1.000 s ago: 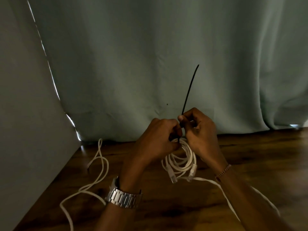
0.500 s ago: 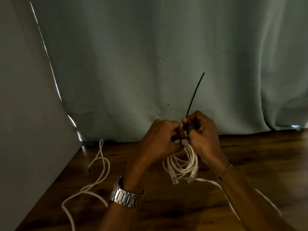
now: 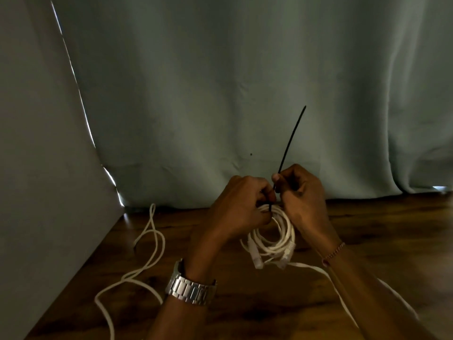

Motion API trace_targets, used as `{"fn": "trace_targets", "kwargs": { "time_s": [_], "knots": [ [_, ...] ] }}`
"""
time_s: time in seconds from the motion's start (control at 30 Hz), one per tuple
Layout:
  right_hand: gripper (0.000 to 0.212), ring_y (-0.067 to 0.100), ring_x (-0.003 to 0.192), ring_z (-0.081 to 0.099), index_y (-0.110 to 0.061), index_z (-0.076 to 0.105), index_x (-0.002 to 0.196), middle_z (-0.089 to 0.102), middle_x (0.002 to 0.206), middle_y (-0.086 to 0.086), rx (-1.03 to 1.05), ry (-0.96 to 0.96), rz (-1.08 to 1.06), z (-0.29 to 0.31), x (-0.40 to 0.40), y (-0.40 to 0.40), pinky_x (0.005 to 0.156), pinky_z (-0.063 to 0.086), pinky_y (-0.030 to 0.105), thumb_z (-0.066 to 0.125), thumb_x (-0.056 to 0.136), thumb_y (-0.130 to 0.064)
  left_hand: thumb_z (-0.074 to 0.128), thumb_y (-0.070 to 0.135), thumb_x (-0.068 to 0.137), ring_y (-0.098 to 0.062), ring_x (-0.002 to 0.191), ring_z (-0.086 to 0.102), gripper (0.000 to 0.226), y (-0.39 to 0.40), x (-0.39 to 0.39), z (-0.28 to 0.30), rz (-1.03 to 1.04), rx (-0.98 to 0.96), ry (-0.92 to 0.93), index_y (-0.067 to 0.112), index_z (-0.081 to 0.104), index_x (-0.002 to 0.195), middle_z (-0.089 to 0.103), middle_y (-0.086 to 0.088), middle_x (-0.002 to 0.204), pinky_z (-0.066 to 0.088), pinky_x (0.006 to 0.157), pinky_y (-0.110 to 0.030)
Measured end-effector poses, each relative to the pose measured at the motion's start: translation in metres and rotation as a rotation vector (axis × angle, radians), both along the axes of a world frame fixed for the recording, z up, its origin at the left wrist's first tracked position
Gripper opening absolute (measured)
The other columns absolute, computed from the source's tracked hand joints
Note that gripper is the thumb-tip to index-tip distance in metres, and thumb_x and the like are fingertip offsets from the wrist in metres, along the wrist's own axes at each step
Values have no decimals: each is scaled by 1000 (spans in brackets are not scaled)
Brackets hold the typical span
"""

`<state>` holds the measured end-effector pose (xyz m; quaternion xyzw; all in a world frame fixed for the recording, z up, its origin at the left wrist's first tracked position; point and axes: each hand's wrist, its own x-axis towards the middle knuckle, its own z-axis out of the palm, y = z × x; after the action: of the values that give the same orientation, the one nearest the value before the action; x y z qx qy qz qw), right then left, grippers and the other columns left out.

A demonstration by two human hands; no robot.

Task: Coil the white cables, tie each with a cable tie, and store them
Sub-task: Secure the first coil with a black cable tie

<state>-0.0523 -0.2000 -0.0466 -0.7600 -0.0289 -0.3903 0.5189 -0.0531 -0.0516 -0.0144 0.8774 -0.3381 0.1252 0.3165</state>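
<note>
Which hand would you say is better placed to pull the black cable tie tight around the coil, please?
Probably the right hand: it already pinches the black cable tie just below its free tail. The left hand grips the white coil where the tie wraps it, so it should steady that.

A wooden floor (image 3: 367, 241) with dark grain is seen across the lower part of the view. Its far edge is met by a grey-green curtain (image 3: 220, 82), hung in soft folds, with thin slits of daylight shown along its left edge and at its lower right corner. The floor's left edge is bounded by a plain grey wall (image 3: 36, 168). A silver watch (image 3: 191, 289) and a thin bracelet (image 3: 333, 252) are worn at the wrists.
</note>
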Motion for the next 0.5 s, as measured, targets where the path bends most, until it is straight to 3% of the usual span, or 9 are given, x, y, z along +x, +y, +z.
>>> {"fn": "trace_targets", "kwargs": {
  "time_s": [0.23, 0.33, 0.43, 0.5],
  "knots": [
    [15, 13, 73, 65, -13, 66, 85, 68, 78, -2, 8, -30, -27, 6, 0, -5, 62, 52, 31, 64, 96, -22, 76, 12, 83, -8, 101, 68, 34, -5, -3, 0, -13, -13, -24, 27, 58, 108, 74, 5, 104, 51, 93, -23],
    [16, 16, 71, 65, -13, 67, 85, 69, 77, 0, 41, -18, -22, 7, -1, -6, 60, 50, 31, 65, 96, -24, 73, 12, 86, -13, 109, 65, 35, -8, -3, -1, 18, -17, -54, 27, 60, 114, 71, 1, 110, 55, 93, -35],
    [19, 18, 69, 66, -15, 69, 82, 70, 75, 2, 125, 47, -20, 10, -4, -8, 59, 54, 35, 67, 94, -28, 70, 13, 90, -15, 105, 64, 33, -11, -6, 0, 78, 46, -133, 27, 65, 119, 67, -3, 114, 57, 89, -36],
    [19, 15, 67, 67, -13, 71, 79, 71, 73, 4, 227, 114, 18, 15, -6, -10, 56, 54, 29, 69, 93, -26, 68, 11, 91, -16, 100, 67, 33, -12, -8, 1, 78, 48, -189, 24, 67, 122, 69, -4, 113, 59, 84, -36]
  ]
}}
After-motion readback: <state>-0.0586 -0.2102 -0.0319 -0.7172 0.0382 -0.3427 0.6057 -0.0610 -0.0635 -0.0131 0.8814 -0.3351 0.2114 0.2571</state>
